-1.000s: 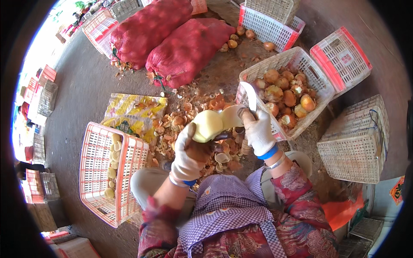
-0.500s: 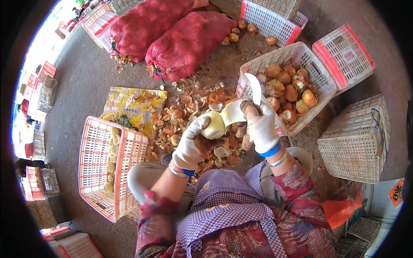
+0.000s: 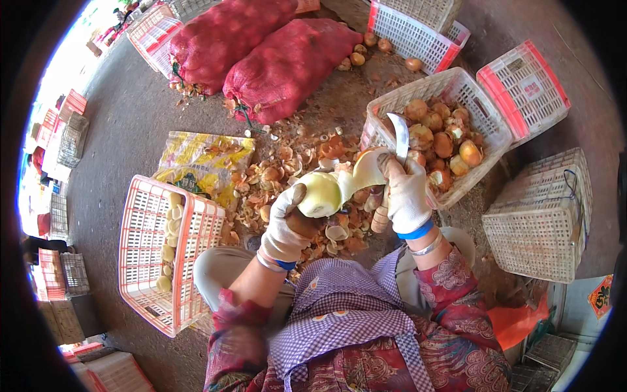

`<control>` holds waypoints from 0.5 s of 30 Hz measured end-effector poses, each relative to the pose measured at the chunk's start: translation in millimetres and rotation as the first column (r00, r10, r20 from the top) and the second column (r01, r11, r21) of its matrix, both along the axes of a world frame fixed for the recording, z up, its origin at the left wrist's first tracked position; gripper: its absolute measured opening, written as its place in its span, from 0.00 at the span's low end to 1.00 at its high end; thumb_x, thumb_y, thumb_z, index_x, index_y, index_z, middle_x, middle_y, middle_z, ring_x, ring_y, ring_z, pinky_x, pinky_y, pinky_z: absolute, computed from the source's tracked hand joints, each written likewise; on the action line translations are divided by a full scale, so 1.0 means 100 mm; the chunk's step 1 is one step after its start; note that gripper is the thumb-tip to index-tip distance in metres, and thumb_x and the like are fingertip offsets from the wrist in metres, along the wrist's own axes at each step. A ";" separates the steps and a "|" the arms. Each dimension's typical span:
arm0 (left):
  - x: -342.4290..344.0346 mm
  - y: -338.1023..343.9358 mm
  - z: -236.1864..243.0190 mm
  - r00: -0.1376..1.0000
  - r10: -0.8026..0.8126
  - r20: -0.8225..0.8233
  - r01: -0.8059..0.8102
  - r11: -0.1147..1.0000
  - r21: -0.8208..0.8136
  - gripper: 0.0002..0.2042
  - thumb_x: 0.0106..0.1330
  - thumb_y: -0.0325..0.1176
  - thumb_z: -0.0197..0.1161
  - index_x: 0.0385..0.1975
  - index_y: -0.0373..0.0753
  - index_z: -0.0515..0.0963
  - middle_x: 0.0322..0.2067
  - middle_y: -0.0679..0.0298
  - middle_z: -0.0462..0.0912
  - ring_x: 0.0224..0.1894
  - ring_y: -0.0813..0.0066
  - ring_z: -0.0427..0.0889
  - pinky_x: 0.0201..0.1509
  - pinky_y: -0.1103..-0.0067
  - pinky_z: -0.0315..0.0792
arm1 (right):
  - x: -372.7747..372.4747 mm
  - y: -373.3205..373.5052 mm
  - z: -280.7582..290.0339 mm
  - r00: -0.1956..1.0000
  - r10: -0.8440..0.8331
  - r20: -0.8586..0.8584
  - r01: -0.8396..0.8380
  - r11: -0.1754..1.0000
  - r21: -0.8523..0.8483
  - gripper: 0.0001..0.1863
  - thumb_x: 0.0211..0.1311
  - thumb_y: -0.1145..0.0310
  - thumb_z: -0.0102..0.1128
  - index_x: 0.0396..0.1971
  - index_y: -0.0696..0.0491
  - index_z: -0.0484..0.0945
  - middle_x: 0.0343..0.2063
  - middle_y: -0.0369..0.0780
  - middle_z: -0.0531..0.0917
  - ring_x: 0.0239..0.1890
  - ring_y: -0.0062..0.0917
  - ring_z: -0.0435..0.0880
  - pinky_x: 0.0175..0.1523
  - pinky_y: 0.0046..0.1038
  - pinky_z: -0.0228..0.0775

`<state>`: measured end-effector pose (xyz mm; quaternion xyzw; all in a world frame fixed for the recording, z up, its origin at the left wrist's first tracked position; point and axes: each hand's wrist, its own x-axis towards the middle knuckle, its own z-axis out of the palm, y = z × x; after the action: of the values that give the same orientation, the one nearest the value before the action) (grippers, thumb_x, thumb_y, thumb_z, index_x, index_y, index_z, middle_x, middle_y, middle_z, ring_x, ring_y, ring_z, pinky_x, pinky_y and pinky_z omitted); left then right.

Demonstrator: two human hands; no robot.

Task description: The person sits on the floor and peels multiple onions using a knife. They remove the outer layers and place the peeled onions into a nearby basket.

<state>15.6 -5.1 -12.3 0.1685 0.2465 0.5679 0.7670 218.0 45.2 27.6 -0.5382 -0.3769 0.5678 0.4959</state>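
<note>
My left hand [image 3: 288, 225], in a soiled white glove, grips a pale green-white onion [image 3: 321, 195] whose outer skin is off. From the onion's right side a curved strip of peel [image 3: 369, 168] stretches over to my right hand [image 3: 406, 191]. That gloved hand is closed round a knife [image 3: 400, 134] with a curved blade pointing up and a wooden handle showing below the fingers. It also pinches the end of the peel strip near the blade. Beneath both hands lies a heap of brown and white onion peelings [image 3: 336, 232] on the ground.
A crate of unpeeled onions [image 3: 450, 189] stands at the right, beside a red-and-white crate [image 3: 524, 93] and a beige crate [image 3: 537, 219]. On the left, a tilted crate [image 3: 151, 256] holds peeled onions. Red mesh sacks [image 3: 287, 72] lie beyond; a yellow printed bag [image 3: 204, 160] lies flat.
My right hand has shifted slightly right and down with the knife, and the peel strip is stretched further from the onion. The onion has turned a little in my left hand.
</note>
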 end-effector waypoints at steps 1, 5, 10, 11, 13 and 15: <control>0.00 0.00 -0.02 1.000 0.009 -0.012 -0.008 1.000 0.005 0.31 0.62 0.58 0.68 0.57 0.41 0.79 0.54 0.57 0.84 0.53 0.57 0.84 0.43 0.63 0.80 | 0.03 0.02 -0.03 1.000 0.009 0.005 -0.009 1.000 0.025 0.13 0.74 0.65 0.58 0.38 0.61 0.82 0.22 0.35 0.80 0.13 0.20 0.75 0.16 0.25 0.66; -0.11 -0.01 -0.13 0.990 -0.082 0.118 0.084 0.996 -0.012 0.34 0.64 0.64 0.61 0.60 0.43 0.78 0.57 0.60 0.83 0.56 0.56 0.83 0.42 0.63 0.80 | 0.04 0.04 0.07 0.997 -0.016 -0.070 0.016 1.000 0.008 0.13 0.73 0.64 0.57 0.38 0.60 0.78 0.23 0.40 0.80 0.12 0.26 0.77 0.16 0.29 0.73; -0.08 0.02 -0.16 0.950 -0.095 0.296 0.116 0.992 -0.056 0.36 0.71 0.67 0.52 0.65 0.41 0.74 0.63 0.51 0.79 0.59 0.44 0.82 0.41 0.60 0.83 | 0.07 0.05 0.25 0.967 -0.086 -0.239 0.078 0.996 -0.045 0.14 0.73 0.60 0.57 0.38 0.58 0.76 0.21 0.41 0.76 0.11 0.27 0.73 0.16 0.33 0.74; -0.09 0.03 -0.18 0.962 -0.055 0.268 0.081 0.993 -0.088 0.36 0.71 0.67 0.52 0.64 0.41 0.75 0.62 0.50 0.80 0.59 0.42 0.82 0.40 0.60 0.84 | 0.12 0.05 0.25 0.973 -0.063 -0.224 0.061 0.998 -0.017 0.15 0.73 0.57 0.58 0.38 0.56 0.76 0.21 0.40 0.75 0.12 0.26 0.73 0.17 0.32 0.75; -0.12 0.08 -0.27 0.978 0.012 0.207 0.018 0.990 -0.143 0.36 0.71 0.67 0.52 0.63 0.40 0.76 0.60 0.48 0.81 0.57 0.39 0.83 0.38 0.61 0.86 | 0.18 0.06 0.28 0.959 -0.066 -0.274 0.064 0.998 -0.017 0.18 0.73 0.53 0.59 0.40 0.56 0.76 0.21 0.38 0.75 0.13 0.25 0.74 0.18 0.31 0.75; -0.23 0.10 -0.33 0.915 -0.069 0.397 0.114 0.989 -0.090 0.35 0.72 0.66 0.51 0.59 0.38 0.78 0.55 0.49 0.85 0.57 0.38 0.82 0.52 0.53 0.84 | 0.32 0.10 0.16 0.931 0.040 -0.364 -0.029 0.999 0.035 0.20 0.74 0.49 0.57 0.41 0.54 0.77 0.21 0.36 0.76 0.14 0.24 0.75 0.20 0.29 0.76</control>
<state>-6.9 4.9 -45.1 0.0198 0.1106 0.5391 0.8347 249.9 54.7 43.8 -0.4098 -0.2961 0.6608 0.5548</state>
